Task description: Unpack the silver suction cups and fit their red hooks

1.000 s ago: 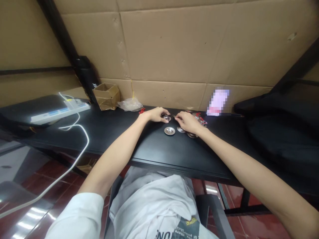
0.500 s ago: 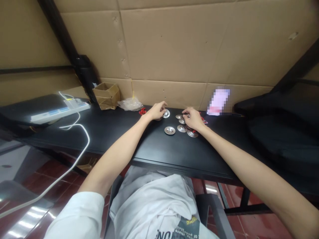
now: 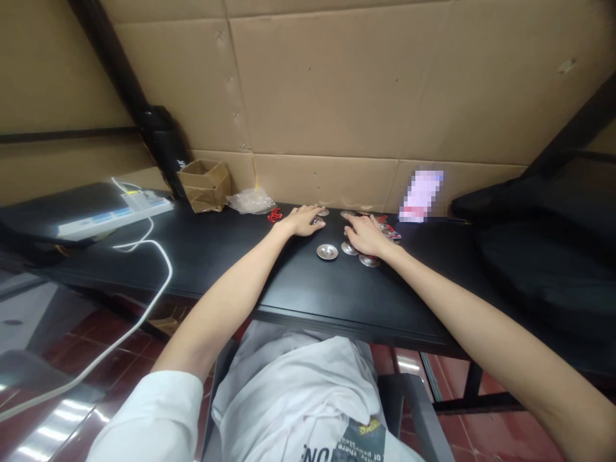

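My left hand [image 3: 302, 221] lies flat on the black table [image 3: 308, 289], fingers stretched over a small silver metal disc [image 3: 316, 221]. My right hand [image 3: 364, 235] also lies flat, fingers spread over several silver discs near the wall. One disc [image 3: 327, 251] sits free between my hands, two more [image 3: 350, 248] [image 3: 369, 260] peek out at my right palm. Small red clips [image 3: 274, 215] lie left of my left hand, and more red bits [image 3: 391, 233] lie right of my right hand.
A small open cardboard box [image 3: 206, 185], a clear plastic bag [image 3: 250, 201] and a black bottle [image 3: 163, 151] stand at the back left. A power strip [image 3: 113, 215] with a white cable lies far left. A black bag [image 3: 539, 250] fills the right. Cardboard lines the wall.
My left hand has lowered and flattened onto the disc it was lifting. My right hand has shifted forward and spread flat over the discs.
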`<action>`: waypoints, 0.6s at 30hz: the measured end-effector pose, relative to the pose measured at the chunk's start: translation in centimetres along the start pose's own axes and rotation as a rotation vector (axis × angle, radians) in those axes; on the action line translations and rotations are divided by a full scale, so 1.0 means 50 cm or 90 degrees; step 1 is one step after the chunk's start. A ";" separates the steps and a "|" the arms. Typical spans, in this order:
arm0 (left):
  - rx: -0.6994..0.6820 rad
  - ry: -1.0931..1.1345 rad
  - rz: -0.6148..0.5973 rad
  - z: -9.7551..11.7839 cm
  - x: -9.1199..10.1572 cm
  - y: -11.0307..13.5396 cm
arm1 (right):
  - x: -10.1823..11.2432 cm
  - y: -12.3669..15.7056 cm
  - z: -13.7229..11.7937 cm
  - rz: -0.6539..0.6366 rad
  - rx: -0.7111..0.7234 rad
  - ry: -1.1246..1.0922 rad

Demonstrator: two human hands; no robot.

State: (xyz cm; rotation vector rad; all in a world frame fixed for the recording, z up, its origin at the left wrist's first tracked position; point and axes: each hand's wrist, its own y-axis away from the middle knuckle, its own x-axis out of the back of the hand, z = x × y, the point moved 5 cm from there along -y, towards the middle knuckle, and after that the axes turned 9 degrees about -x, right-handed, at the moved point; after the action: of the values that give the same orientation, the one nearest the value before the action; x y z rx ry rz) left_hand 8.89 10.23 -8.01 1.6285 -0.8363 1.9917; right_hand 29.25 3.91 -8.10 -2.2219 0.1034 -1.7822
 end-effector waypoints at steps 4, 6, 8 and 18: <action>0.027 0.030 0.024 -0.028 0.044 0.010 | 0.032 0.008 -0.006 0.047 -0.025 -0.001; 0.031 0.088 -0.011 -0.040 0.055 0.014 | 0.044 0.011 -0.007 0.056 -0.058 0.003; 0.022 0.119 -0.049 -0.043 0.058 0.018 | 0.047 0.013 -0.010 0.043 -0.054 -0.010; -0.006 0.253 0.001 -0.011 0.065 0.014 | 0.039 0.045 -0.062 -0.114 0.293 -0.249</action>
State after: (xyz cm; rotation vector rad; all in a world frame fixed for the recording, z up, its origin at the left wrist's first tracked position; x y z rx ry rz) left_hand 7.34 9.95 -5.04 1.1646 -0.6911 2.2045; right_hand 26.97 0.73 -6.26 -2.2224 -0.5449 -1.2452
